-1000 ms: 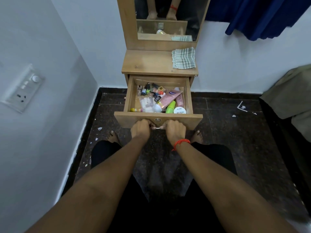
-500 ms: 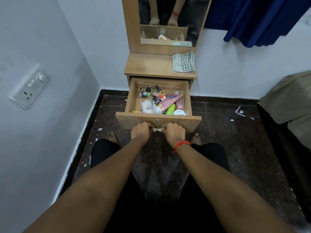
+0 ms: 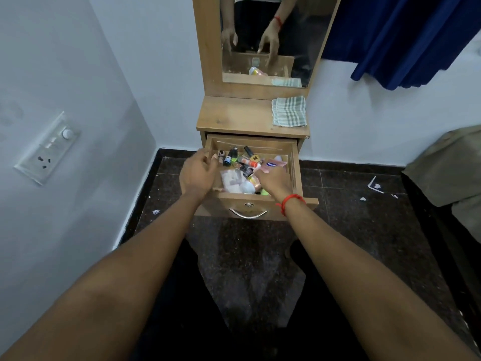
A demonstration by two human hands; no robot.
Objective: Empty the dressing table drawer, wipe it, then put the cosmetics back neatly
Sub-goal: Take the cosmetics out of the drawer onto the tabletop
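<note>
My right grip [image 3: 273,181] covers the front right corner of the drawer [image 3: 260,143]. It hides most of the pink tube [image 3: 272,164] and all but a sliver of the green bottle [image 3: 264,192]. Whether its fingers hold anything, I cannot tell. My left grip [image 3: 198,173] is blurred and hides the drawer's left wall. The small bottles [image 3: 230,157] carry labels too small to read. The top edge cuts off the mirror [image 3: 260,35].

My open drawer [image 3: 255,143] holds jumbled cosmetics [image 3: 244,165]; on the tabletop [image 3: 234,115], a folded checked cloth [image 3: 289,111] lies at three o'clock.
</note>
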